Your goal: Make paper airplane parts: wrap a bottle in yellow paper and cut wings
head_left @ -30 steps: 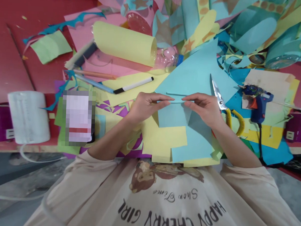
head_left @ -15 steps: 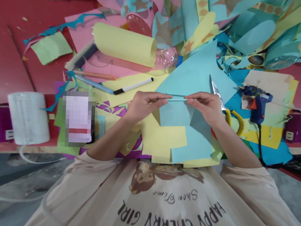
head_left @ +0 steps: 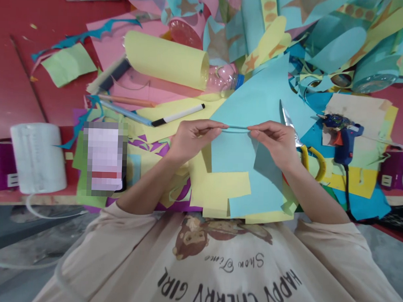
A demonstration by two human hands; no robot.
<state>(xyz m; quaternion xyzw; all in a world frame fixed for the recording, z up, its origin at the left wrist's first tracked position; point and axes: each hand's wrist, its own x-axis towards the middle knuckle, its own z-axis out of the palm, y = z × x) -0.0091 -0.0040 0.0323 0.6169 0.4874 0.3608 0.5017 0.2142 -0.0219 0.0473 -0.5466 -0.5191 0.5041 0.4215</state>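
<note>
Between my two hands is a small piece of light blue paper (head_left: 232, 152), its top edge bent over into a narrow fold. My left hand (head_left: 198, 137) pinches the left end of that fold between thumb and fingers. At the right end, my right hand (head_left: 276, 142) grips the fold the same way. Below hangs the flat part of the paper, over a larger light blue sheet (head_left: 269, 188) and yellow paper (head_left: 226, 187). Scissors with yellow handles (head_left: 315, 164) lie just right of my right hand, their handles partly hidden by my forearm.
A blue glue gun (head_left: 345, 143) lies at right. A black-and-white marker (head_left: 179, 115) and a yellow paper-wrapped bottle (head_left: 167, 59) lie beyond my left hand. A phone-like blurred rectangle (head_left: 104, 158) and a white device with a cord (head_left: 39, 158) are at left. Cut paper covers the back.
The fold has closed up: its two edges now lie nearer together. My left hand has shifted slightly left and up, and the flat part of the blue paper hangs a little lower.
</note>
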